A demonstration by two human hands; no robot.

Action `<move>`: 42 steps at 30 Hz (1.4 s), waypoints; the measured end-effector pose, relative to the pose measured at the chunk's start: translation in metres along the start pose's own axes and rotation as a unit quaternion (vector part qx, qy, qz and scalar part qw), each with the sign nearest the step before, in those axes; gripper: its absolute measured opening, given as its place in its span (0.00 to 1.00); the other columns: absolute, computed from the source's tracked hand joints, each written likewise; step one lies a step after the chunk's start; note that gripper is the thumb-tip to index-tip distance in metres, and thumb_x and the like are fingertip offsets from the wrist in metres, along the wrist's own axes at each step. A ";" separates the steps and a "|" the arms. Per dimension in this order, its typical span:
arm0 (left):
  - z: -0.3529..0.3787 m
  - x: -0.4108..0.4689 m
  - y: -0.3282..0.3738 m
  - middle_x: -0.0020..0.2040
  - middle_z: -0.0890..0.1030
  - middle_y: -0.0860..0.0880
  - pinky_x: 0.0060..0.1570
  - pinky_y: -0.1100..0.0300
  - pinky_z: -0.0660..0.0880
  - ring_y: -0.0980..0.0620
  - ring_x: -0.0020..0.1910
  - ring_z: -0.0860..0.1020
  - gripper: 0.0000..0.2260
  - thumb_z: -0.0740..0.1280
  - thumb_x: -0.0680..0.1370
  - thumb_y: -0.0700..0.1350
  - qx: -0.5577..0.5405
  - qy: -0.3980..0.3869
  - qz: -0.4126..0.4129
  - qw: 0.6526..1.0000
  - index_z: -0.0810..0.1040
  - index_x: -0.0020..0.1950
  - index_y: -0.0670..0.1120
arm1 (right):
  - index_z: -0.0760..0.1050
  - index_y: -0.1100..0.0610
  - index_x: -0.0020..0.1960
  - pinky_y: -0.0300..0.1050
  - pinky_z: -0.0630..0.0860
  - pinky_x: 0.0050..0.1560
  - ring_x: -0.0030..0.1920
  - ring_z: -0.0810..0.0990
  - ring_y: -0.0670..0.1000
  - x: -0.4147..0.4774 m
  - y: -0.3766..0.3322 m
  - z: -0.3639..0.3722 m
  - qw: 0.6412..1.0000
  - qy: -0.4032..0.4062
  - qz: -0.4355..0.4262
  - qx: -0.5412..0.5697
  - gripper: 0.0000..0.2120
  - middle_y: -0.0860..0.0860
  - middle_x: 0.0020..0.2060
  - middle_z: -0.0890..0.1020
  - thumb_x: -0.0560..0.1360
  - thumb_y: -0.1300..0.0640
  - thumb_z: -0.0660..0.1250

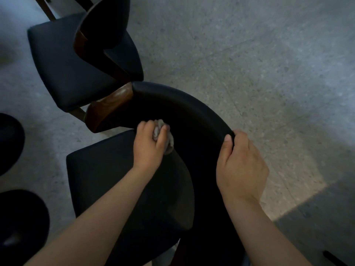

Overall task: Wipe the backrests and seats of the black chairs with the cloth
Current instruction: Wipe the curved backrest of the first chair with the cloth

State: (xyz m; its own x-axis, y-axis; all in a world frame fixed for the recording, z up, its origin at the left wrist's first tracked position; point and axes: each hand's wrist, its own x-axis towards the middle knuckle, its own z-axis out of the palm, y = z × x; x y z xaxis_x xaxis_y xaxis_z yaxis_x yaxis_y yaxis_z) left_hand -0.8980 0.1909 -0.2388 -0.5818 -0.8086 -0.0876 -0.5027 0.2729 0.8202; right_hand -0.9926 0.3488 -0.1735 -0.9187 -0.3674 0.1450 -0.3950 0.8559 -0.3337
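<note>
Down in front of me, my left hand (148,144) gripped the grey cloth (170,144), which was bunched up inside my curled fingers. It pressed the cloth against the inner face of the curved backrest (192,112) of the nearer black chair (163,208), just above the back edge of its seat (99,179). My right hand (240,164) clasped the top edge of that same backrest further round the curve, with the thumb lying on the inner side and the fingers wrapped over the outside. The backrest's left end showed a brown wooden panel (109,110). A second black chair (63,60) stood just beyond, with a corner of its seat right beside that wooden end; whether they touched I could not tell. Its own curved back (103,25) rose toward the top of my view. Both chairs stood on a speckled grey floor (249,54). Two dark rounded shapes (9,143) sat at the left edge, too dim to make out.
</note>
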 end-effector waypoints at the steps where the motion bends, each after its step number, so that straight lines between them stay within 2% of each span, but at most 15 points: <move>1: -0.008 0.004 0.013 0.50 0.71 0.50 0.46 0.61 0.72 0.55 0.45 0.73 0.11 0.62 0.80 0.52 0.015 0.021 0.040 0.999 0.74 0.47 0.45 | 0.76 0.59 0.56 0.42 0.63 0.37 0.34 0.73 0.50 0.000 0.000 0.000 1.000 0.000 0.001 0.002 0.15 0.52 0.37 0.80 0.82 0.51 0.54; 4: -0.028 0.026 0.043 0.50 0.68 0.51 0.49 0.69 0.66 0.56 0.48 0.69 0.09 0.65 0.78 0.51 0.067 0.110 0.136 0.982 0.73 0.46 0.45 | 0.76 0.59 0.55 0.42 0.62 0.36 0.34 0.69 0.48 0.001 -0.002 -0.001 1.000 0.002 0.006 0.001 0.15 0.53 0.37 0.80 0.82 0.51 0.55; 7: -0.044 0.056 0.058 0.52 0.70 0.48 0.51 0.68 0.62 0.53 0.51 0.67 0.10 0.67 0.77 0.51 0.131 0.166 0.149 0.966 0.74 0.49 0.44 | 0.76 0.60 0.55 0.42 0.61 0.37 0.34 0.68 0.49 0.000 -0.002 -0.002 1.000 0.006 0.007 0.004 0.15 0.54 0.37 0.80 0.82 0.52 0.56; 11: -0.043 0.083 0.050 0.56 0.72 0.45 0.55 0.55 0.68 0.46 0.55 0.69 0.13 0.64 0.79 0.54 0.215 0.121 0.135 0.960 0.74 0.54 0.46 | 0.76 0.60 0.54 0.42 0.61 0.36 0.33 0.72 0.51 0.000 -0.002 -0.001 1.000 0.010 0.005 0.004 0.14 0.54 0.37 0.80 0.81 0.52 0.56; 14: -0.041 0.090 0.046 0.51 0.72 0.46 0.49 0.56 0.64 0.48 0.49 0.66 0.13 0.60 0.80 0.55 0.274 0.105 0.162 0.942 0.74 0.52 0.46 | 0.76 0.59 0.52 0.42 0.62 0.36 0.33 0.74 0.52 0.000 -0.002 -0.001 1.000 0.011 0.004 -0.001 0.15 0.53 0.36 0.80 0.81 0.52 0.55; 16: -0.042 0.093 0.045 0.48 0.71 0.48 0.47 0.57 0.62 0.49 0.47 0.65 0.13 0.59 0.80 0.55 0.287 0.103 0.169 0.937 0.73 0.50 0.47 | 0.76 0.59 0.52 0.42 0.62 0.35 0.32 0.70 0.49 0.000 -0.001 0.000 1.000 0.009 0.003 -0.002 0.14 0.52 0.36 0.79 0.82 0.51 0.55; 19: -0.040 0.088 0.041 0.46 0.69 0.51 0.46 0.59 0.60 0.50 0.45 0.67 0.11 0.58 0.81 0.54 0.278 0.111 0.163 0.940 0.72 0.48 0.47 | 0.76 0.59 0.53 0.42 0.64 0.35 0.33 0.68 0.47 0.000 -0.001 0.000 1.000 0.002 0.006 -0.001 0.15 0.52 0.37 0.79 0.82 0.51 0.55; 21: -0.036 0.081 0.036 0.44 0.68 0.51 0.47 0.58 0.63 0.51 0.43 0.67 0.09 0.59 0.81 0.52 0.255 0.127 0.161 0.945 0.69 0.45 0.49 | 0.76 0.58 0.54 0.42 0.64 0.36 0.34 0.70 0.47 0.001 -0.001 0.000 1.000 -0.002 0.005 -0.002 0.15 0.52 0.37 0.79 0.82 0.51 0.55; 27: -0.021 0.057 0.016 0.48 0.73 0.45 0.48 0.65 0.61 0.53 0.46 0.69 0.08 0.58 0.81 0.51 0.152 0.144 0.122 0.970 0.66 0.44 0.50 | 0.76 0.59 0.54 0.42 0.63 0.36 0.33 0.68 0.47 0.001 -0.001 0.000 1.000 0.006 -0.001 0.009 0.14 0.52 0.36 0.79 0.82 0.52 0.55; 32: -0.010 0.046 -0.003 0.51 0.74 0.42 0.51 0.60 0.65 0.46 0.50 0.72 0.10 0.59 0.81 0.49 0.125 0.133 0.086 0.979 0.72 0.46 0.44 | 0.76 0.60 0.52 0.42 0.61 0.35 0.33 0.67 0.47 0.001 0.000 0.000 1.000 0.015 -0.008 0.009 0.14 0.52 0.36 0.79 0.82 0.52 0.55; 38: 0.000 0.040 -0.023 0.55 0.74 0.40 0.56 0.59 0.66 0.44 0.55 0.73 0.13 0.58 0.80 0.50 0.112 0.113 0.066 0.985 0.74 0.49 0.41 | 0.75 0.59 0.52 0.42 0.62 0.35 0.32 0.68 0.47 0.000 0.001 0.000 1.000 0.013 -0.015 0.008 0.15 0.50 0.35 0.76 0.82 0.51 0.54; 42: 0.014 0.028 -0.052 0.52 0.73 0.41 0.55 0.49 0.72 0.45 0.52 0.73 0.11 0.59 0.81 0.48 0.106 0.056 0.030 0.992 0.74 0.50 0.41 | 0.75 0.59 0.52 0.42 0.60 0.35 0.32 0.68 0.48 0.000 0.001 0.000 1.000 0.010 -0.012 0.005 0.16 0.51 0.35 0.77 0.82 0.50 0.53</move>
State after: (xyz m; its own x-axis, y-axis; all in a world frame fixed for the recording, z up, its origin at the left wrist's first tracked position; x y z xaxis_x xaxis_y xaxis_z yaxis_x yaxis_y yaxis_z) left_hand -0.8967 0.1617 -0.2922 -0.5457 -0.8374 0.0313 -0.5992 0.4161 0.6840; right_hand -0.9935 0.3498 -0.1736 -0.9084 -0.3810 0.1723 -0.4179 0.8428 -0.3393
